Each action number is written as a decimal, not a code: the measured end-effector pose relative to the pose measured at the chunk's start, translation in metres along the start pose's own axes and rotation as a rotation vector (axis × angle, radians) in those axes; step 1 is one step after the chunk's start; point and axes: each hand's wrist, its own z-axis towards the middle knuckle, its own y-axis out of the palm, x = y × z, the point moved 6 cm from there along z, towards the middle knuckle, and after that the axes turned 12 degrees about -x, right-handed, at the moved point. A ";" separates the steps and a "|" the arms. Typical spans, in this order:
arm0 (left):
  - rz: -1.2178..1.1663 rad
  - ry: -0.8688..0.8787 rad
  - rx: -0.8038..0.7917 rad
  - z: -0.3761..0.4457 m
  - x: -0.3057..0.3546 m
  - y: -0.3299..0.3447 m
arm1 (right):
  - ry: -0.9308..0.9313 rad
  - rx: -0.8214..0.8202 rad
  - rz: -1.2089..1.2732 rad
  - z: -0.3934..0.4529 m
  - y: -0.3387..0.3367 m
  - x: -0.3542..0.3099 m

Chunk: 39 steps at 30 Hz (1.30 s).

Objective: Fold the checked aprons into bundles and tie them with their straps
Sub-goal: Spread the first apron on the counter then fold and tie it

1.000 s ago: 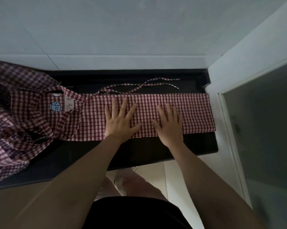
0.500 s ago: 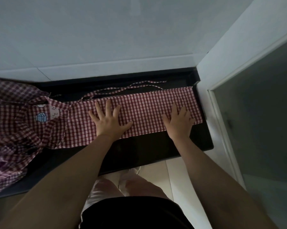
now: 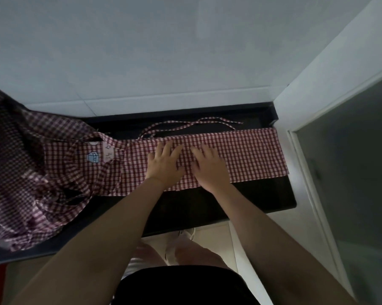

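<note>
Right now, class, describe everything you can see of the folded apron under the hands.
The folded apron is red-and-white checked cloth, folded into a long flat strip lying across the dark counter. Its thin straps trail loose behind it. The left hand and right hand press flat on its middle.

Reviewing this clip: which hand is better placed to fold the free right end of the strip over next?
Probably the right hand: it lies flat on the folded red-and-white checked apron strip, nearer its free right end. The left hand presses beside it, towards the bunched side.
</note>
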 end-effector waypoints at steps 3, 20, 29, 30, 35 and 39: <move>0.002 -0.038 0.111 -0.022 -0.035 -0.011 | 0.057 -0.056 -0.055 0.002 0.011 -0.011; -0.040 -0.323 0.067 -0.120 -0.264 -0.065 | 0.282 -0.778 0.652 0.008 0.058 -0.284; 0.031 -0.190 -0.251 -0.120 -0.294 -0.045 | 0.464 -0.709 1.025 0.006 0.069 -0.315; 0.100 -0.188 -0.254 -0.120 -0.295 -0.047 | 0.478 -0.711 1.090 0.005 0.062 -0.315; -0.039 -0.120 -0.232 -0.123 -0.296 -0.060 | 0.522 -0.580 1.228 0.008 0.024 -0.297; -0.404 -0.111 -0.128 -0.126 -0.309 -0.082 | 0.486 -0.507 1.520 0.010 0.006 -0.298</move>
